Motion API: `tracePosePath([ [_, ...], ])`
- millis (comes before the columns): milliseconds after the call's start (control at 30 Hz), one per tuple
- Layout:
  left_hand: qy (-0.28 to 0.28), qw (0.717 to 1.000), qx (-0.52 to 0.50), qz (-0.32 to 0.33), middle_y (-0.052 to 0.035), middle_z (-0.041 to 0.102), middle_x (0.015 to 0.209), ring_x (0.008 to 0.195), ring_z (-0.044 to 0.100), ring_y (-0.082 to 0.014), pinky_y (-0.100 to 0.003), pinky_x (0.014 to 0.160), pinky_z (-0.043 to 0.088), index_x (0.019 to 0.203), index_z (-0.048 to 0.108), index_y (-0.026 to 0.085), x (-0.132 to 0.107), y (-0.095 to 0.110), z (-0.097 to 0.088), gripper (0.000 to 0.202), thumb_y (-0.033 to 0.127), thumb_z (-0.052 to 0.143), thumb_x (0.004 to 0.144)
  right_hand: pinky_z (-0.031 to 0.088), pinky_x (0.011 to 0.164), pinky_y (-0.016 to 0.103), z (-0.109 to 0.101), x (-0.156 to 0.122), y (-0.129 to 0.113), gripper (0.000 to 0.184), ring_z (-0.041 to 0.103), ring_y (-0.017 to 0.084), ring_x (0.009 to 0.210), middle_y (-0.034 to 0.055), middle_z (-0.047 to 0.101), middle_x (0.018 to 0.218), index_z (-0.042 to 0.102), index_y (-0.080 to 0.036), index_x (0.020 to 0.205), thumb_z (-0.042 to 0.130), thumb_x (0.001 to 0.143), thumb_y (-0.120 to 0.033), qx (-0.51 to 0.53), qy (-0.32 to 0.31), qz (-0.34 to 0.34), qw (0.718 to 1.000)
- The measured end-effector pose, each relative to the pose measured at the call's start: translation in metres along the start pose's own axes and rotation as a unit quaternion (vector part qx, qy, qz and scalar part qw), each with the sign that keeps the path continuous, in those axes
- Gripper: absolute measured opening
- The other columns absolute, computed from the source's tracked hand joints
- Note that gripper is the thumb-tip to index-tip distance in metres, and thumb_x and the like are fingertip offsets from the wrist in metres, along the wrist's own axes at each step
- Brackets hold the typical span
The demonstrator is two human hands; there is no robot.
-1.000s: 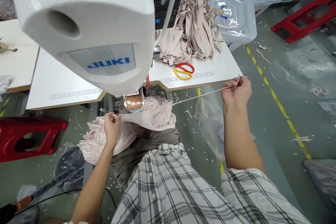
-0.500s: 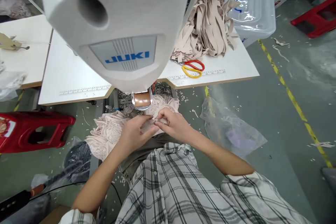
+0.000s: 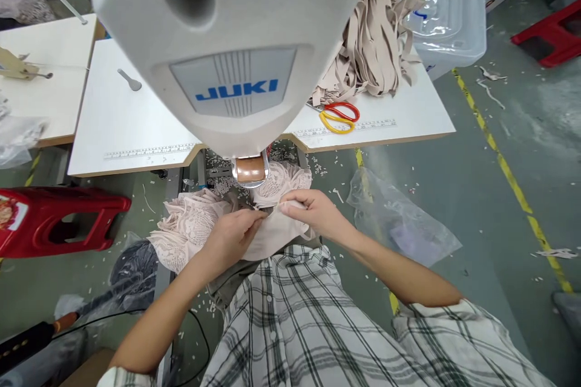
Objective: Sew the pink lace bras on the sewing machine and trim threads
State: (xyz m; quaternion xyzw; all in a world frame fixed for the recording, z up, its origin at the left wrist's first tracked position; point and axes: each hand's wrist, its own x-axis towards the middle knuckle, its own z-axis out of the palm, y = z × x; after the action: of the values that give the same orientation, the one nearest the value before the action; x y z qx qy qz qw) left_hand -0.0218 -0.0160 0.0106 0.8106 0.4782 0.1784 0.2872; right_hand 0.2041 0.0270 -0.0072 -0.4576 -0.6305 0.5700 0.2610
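A pale pink lace garment (image 3: 190, 227) lies bunched under the head of a white JUKI sewing machine (image 3: 231, 54). My left hand (image 3: 233, 236) pinches the garment's edge just below the copper-coloured presser part (image 3: 249, 170). My right hand (image 3: 313, 211) grips the same edge from the right, its fingers closed on the fabric. The two hands almost touch, close to my lap and checked shirt.
The white table (image 3: 136, 115) carries a pile of beige strips (image 3: 376, 42) and red and yellow scissors (image 3: 338, 118). Clear plastic bins (image 3: 447, 12) stand at the back right. A red stool (image 3: 54, 217) sits at left, a plastic bag (image 3: 399, 224) on the floor at right.
A second ago my right hand was stretched out to the right pulling a thin strip. It came back to the garment, and both hands now hold the fabric edge slightly lower.
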Motion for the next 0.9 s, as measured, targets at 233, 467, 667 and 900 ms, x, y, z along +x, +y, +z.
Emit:
tracePosePath([
  [233,-0.007,0.995,0.073,0.061,-0.0006,0.067,0.070,0.057,0.060,-0.0149,-0.025,0.052,0.039,0.093,0.060,0.020,-0.007,0.018,-0.012,0.022,0.023,0.040,0.100,0.049,0.082,0.030,0.001,-0.009,-0.008,0.013,0.062,0.018,0.101,0.0077,0.066,0.111,0.073,-0.023,0.092,0.061,0.091,-0.028,-0.131,-0.193,-0.231,0.945],
  [467,0.035,0.994,-0.091,0.045,-0.0052,0.070,0.094,0.086,0.065,-0.0140,-0.024,0.075,0.051,0.098,0.062,0.019,-0.004,0.023,-0.019,0.012,0.016,0.051,0.096,0.041,0.063,0.028,0.008,-0.014,-0.020,0.023,0.058,0.015,0.076,0.0030,0.065,0.079,0.065,-0.018,0.087,0.045,0.098,-0.021,-0.292,-0.117,-0.381,0.870],
  [667,-0.008,0.994,-0.076,-0.076,-0.0013,0.067,0.085,0.078,0.061,-0.0152,-0.026,0.069,0.046,0.090,0.062,0.020,0.000,0.023,-0.019,0.011,0.012,0.055,0.090,0.040,0.061,0.028,0.019,-0.015,-0.015,0.026,0.055,0.015,0.071,0.0031,0.063,0.074,0.061,-0.018,0.077,0.044,0.097,-0.018,-0.366,-0.048,-0.399,0.839],
  [900,-0.019,0.957,-0.234,-0.171,-0.0027,0.062,0.091,0.084,0.058,-0.0166,-0.028,0.074,0.046,0.082,0.057,0.019,0.020,0.010,-0.011,0.007,0.022,0.058,0.088,0.046,0.065,0.027,0.029,-0.008,-0.008,0.021,0.058,0.016,0.073,0.0036,0.064,0.075,0.061,-0.019,0.080,0.046,0.096,-0.018,-0.227,0.004,-0.305,0.925],
])
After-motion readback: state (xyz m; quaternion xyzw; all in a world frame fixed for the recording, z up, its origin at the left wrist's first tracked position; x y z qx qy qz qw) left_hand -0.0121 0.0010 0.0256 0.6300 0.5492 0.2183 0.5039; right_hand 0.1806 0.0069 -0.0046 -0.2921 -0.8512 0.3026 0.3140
